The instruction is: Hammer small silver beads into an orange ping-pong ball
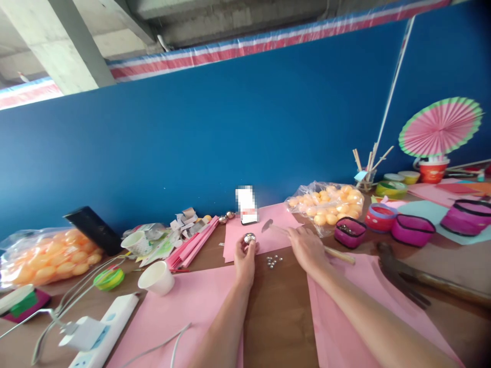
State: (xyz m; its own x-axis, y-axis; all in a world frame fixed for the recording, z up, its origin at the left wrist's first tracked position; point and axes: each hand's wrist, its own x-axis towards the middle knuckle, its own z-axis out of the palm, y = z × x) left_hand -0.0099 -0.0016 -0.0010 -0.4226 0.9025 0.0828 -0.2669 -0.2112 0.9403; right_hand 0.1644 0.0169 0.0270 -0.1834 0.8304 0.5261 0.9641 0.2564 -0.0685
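Observation:
My left hand (245, 258) pinches a small shiny silver ball (249, 237) between thumb and fingers, above the edge of a pink sheet (232, 235). The fingers hide its lower part. My right hand (307, 248) is closed round the wooden handle of a small hammer (339, 255). Its head lies to the left, above the pink sheet and apart from the ball. Several tiny silver pieces (273, 262) are scattered on the brown table (278, 312) between my hands. A white upright object with a blurred face (247, 207) stands just behind.
A bag of orange balls (333, 202) and magenta pouches (412, 230) lie right, near a claw hammer (429, 278). On the left are a white cup (156, 278), pink strips (195, 243), a power strip (109, 332) and another ball bag (53, 258). A blue partition (215, 138) rises behind.

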